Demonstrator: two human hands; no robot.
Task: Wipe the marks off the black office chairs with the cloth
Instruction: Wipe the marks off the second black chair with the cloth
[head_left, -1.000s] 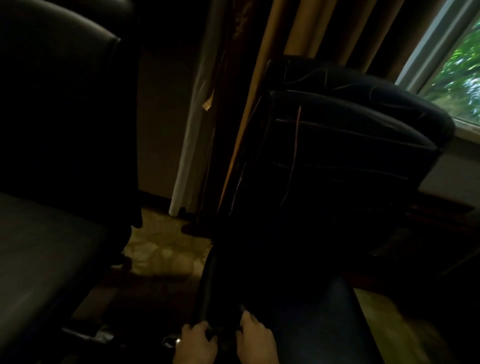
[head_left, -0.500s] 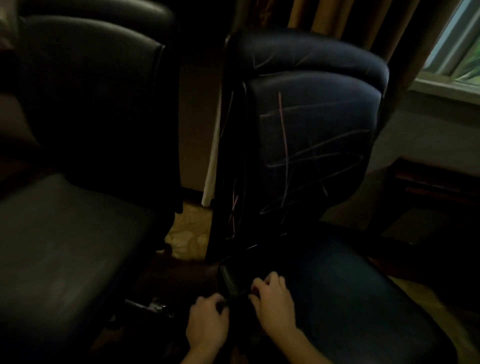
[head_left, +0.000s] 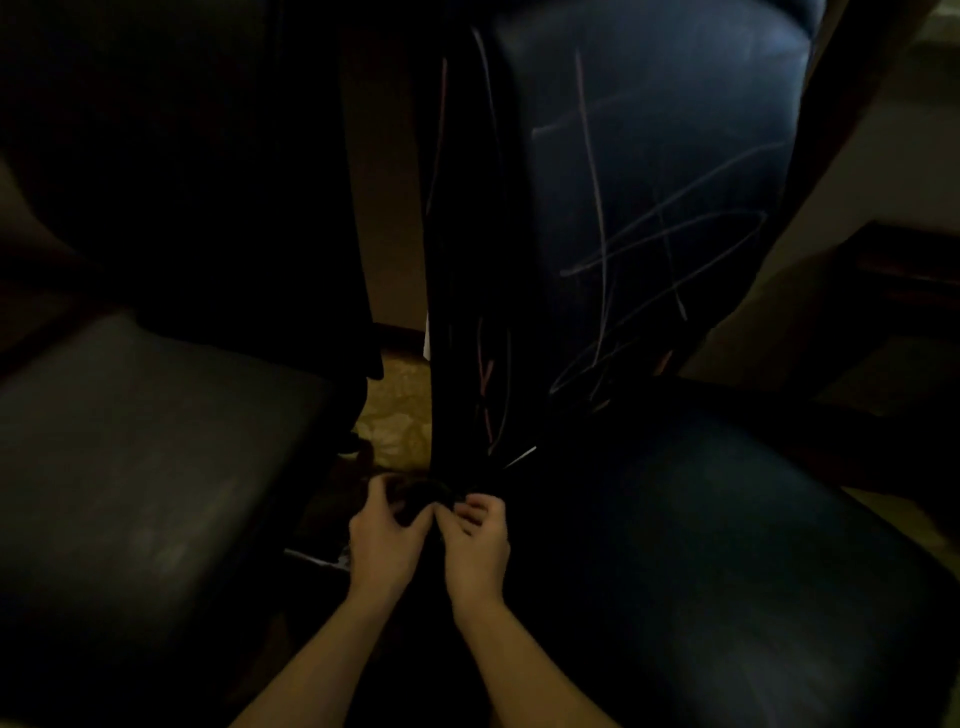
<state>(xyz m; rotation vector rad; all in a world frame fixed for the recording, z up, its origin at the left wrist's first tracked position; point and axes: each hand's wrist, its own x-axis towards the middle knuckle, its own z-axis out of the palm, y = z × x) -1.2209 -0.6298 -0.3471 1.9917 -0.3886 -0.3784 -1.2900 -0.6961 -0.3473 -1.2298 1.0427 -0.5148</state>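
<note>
Black leather covers the two chairs in front of you: the right chair (head_left: 649, 218), with thin pale marks (head_left: 597, 249) across its backrest, and the left chair (head_left: 130, 467) just beside it. Your left hand (head_left: 382, 545) and right hand (head_left: 475, 545) meet at the right chair's seat edge, fingers curled on something dark; whether that is the cloth, I cannot tell.

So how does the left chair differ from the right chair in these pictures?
1. The right chair has many thin scribbled lines on its backrest; the left chair shows none, though its back is very dark.
2. The right chair looks bluish and shiny; the left chair looks dull grey.
3. Both hands are at the right chair, not the left chair.
Both are dark padded office chairs.
</note>
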